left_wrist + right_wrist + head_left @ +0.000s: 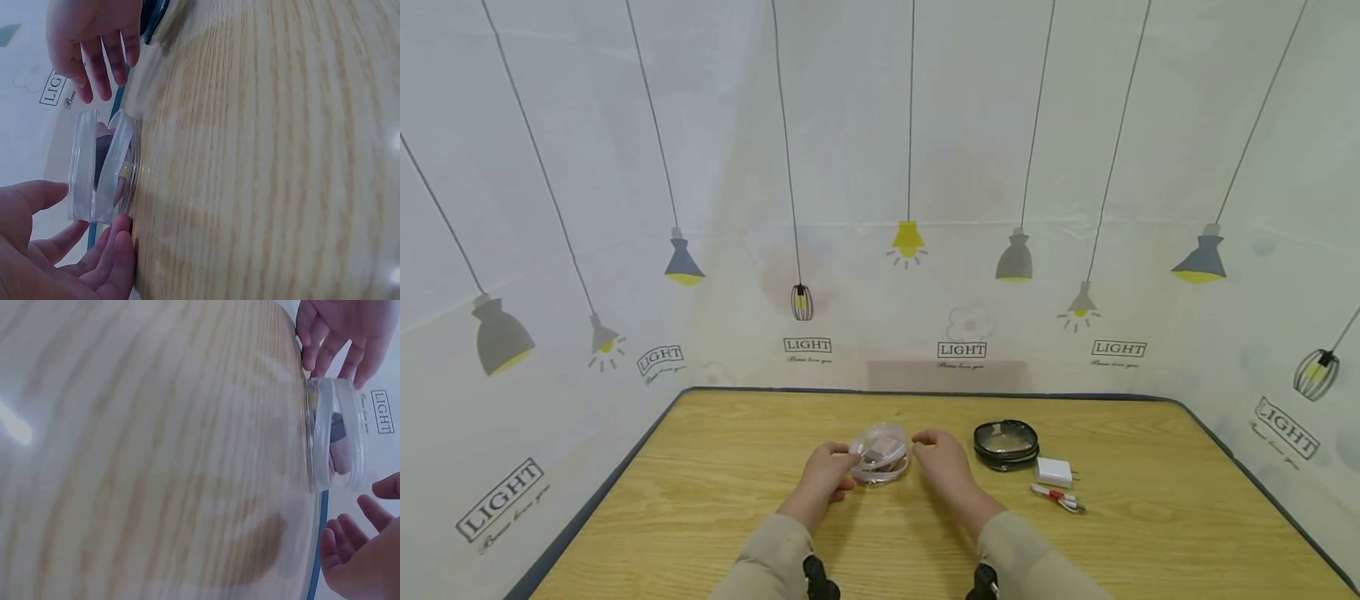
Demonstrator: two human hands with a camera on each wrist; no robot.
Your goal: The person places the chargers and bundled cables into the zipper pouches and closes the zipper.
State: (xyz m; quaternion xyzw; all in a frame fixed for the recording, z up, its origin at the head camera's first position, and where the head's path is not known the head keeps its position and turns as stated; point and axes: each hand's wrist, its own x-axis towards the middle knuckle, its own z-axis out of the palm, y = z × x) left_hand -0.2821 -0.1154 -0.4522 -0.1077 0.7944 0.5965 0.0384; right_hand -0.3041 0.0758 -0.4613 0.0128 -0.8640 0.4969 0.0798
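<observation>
A round clear case (880, 455) with a white zip band stands on the wooden table in front of me. Its band gapes, and a dark grey piece and other small contents show through the clear wall. My left hand (827, 477) holds its left side, thumb near the top rim and fingertips low by the base, as the left wrist view shows. To the right of the case hovers my right hand (946, 461), fingers loosely bent and holding nothing; a small gap parts it from the case in the right wrist view.
Right of my right hand lies a round black-edged case (1006, 446) with a clear top. Beside it are a white charger plug (1054, 472) and a short white cable (1058, 498) with a red band. A lamp-printed curtain (850, 208) encloses the wooden table (722, 467).
</observation>
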